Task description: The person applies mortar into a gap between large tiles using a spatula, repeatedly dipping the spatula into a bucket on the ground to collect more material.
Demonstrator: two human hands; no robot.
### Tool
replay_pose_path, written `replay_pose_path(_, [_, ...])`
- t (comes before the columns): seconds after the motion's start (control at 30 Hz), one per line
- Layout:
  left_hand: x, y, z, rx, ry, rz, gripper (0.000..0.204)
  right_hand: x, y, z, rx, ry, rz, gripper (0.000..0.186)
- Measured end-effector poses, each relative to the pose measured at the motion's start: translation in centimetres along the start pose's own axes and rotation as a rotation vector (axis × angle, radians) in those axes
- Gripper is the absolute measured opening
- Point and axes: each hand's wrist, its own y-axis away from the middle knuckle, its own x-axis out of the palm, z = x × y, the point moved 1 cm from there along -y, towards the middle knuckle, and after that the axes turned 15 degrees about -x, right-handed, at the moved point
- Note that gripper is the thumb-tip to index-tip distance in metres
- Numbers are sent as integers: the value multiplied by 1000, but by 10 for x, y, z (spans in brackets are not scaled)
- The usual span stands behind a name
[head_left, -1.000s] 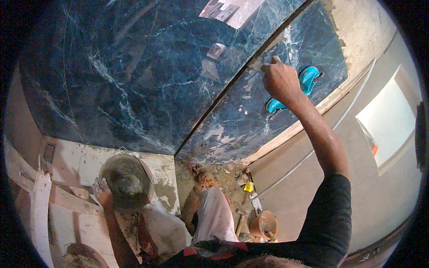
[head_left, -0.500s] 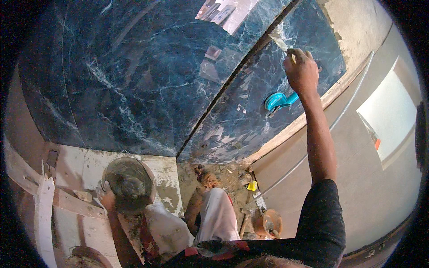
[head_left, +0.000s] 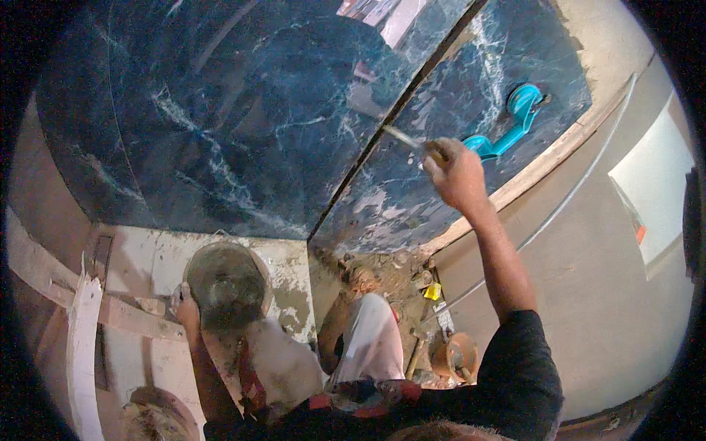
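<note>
My right hand [head_left: 460,176] is closed round the handle of a putty knife [head_left: 403,137]. The blade's tip meets the dark gap [head_left: 346,181] between two blue marble-look slabs, a large one [head_left: 243,81] on the left and a narrower one [head_left: 434,99] on the right. A turquoise suction-cup lifter [head_left: 511,140] clings to the right slab, just beyond my right hand and partly covered by it. Lower left, my left hand [head_left: 187,309] grips the side of a round bucket [head_left: 267,283] holding a grey, wet-looking mix. Its hidden fingers lie against the rim.
Pale boards [head_left: 129,312] and a broken upright plank [head_left: 84,353] stand at lower left. Rubble, a yellow scrap [head_left: 432,292], a hammer-like tool [head_left: 414,353] and an orange bucket [head_left: 457,351] lie around my feet. A thin pipe [head_left: 581,184] runs along the grey wall at right.
My right hand has moved left and down with the putty knife, bringing its blade from higher on the right slab to the gap. The lifter shows more fully. My left hand stays on the bucket.
</note>
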Motion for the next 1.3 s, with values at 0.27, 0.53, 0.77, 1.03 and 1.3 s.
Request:
replay_pose_path(0.27, [20,-22,64,532,-50,-243,39,157,82,90,165,-863,320,17])
replay_pose_path(0.53, [-31,80,-55,193,416,220,54,300,154,205,24,-1022,476,32])
replay_pose_path(0.77, [-27,97,-75,346,244,22,47,379,162,270,-164,-822,603,28])
replay_pose_path(1.03, [-25,113,-79,358,367,114,45,375,140,300,-109,-947,667,27])
replay_pose_path(1.3, [-19,121,-84,487,157,70,45,395,148,302,-259,-936,824,31])
